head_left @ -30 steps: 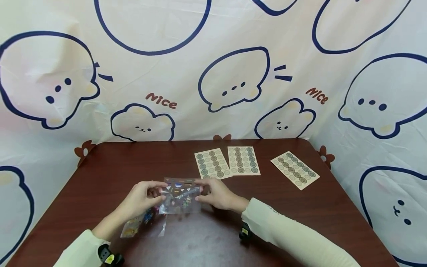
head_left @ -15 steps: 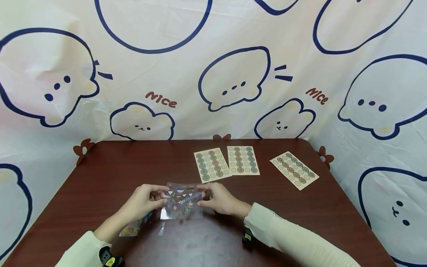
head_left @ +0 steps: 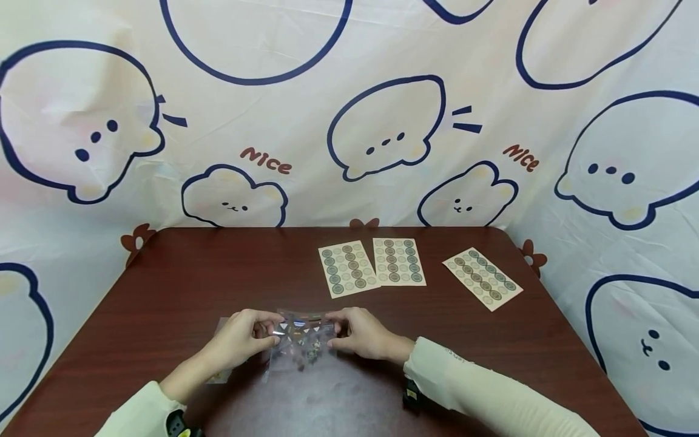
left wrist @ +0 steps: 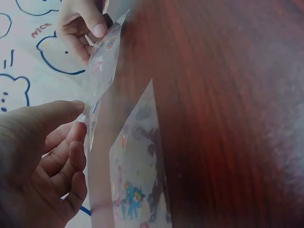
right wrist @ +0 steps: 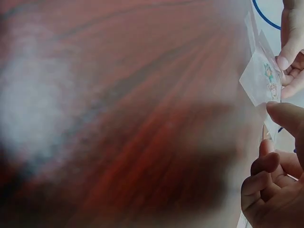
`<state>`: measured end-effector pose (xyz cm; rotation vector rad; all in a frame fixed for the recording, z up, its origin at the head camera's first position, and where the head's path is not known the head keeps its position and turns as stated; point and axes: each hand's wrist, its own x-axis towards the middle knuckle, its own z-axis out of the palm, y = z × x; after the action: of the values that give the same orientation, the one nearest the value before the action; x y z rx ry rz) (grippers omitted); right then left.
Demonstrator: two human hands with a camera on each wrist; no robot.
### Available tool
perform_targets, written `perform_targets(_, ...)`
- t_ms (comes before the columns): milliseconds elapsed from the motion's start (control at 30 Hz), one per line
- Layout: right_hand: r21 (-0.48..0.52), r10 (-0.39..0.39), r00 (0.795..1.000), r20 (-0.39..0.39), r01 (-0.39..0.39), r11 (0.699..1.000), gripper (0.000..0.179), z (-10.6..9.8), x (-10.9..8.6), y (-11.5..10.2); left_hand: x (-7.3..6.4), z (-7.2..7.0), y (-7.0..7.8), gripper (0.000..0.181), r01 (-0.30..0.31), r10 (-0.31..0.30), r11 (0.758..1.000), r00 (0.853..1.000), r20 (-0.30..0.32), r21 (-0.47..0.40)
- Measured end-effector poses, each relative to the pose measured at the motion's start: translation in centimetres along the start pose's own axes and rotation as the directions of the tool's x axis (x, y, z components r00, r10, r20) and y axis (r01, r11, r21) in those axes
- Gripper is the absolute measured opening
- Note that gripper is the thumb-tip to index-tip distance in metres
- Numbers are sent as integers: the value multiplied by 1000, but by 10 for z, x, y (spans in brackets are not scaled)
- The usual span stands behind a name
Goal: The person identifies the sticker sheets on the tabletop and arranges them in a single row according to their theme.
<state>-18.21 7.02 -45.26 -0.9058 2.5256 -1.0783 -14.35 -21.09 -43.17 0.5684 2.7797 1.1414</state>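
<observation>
A clear sticker sheet [head_left: 302, 341] with small coloured pictures is stretched between both hands over the middle of the table. My left hand [head_left: 244, 340] pinches its left edge between thumb and fingers. On the opposite edge, my right hand [head_left: 363, 335] grips it the same way. The right wrist view shows the right thumb on the near face of the sheet [right wrist: 259, 78]. Beneath the left hand lies another clear sheet [left wrist: 135, 175] with a blue pony picture, its lower part partly hidden by the left forearm in the head view.
Farther back on the brown table [head_left: 229, 267] lie two beige sheets of round stickers, a left one [head_left: 349, 269] and a right one [head_left: 399, 261], side by side. A third beige sheet [head_left: 483, 279] lies slanted at the right. A patterned cloth [head_left: 306, 121] hangs behind the table.
Both hands have moved slightly down and to the right in the head view, carrying the clear sticker sheet. The left hand and forearm now cover more of the sheet lying beneath.
</observation>
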Motion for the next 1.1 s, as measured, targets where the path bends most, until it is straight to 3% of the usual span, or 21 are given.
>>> perform_targets(533,-132,6,1000,0,-6,991,53,3,-7,6,-3,15,-3,34,-21,21,1000,999,28,17)
perform_targets(1100,-203,54,998,-17,-57,977,56,8,-7,2,-3,20,-7,33,-45,45,997,999,-7,69)
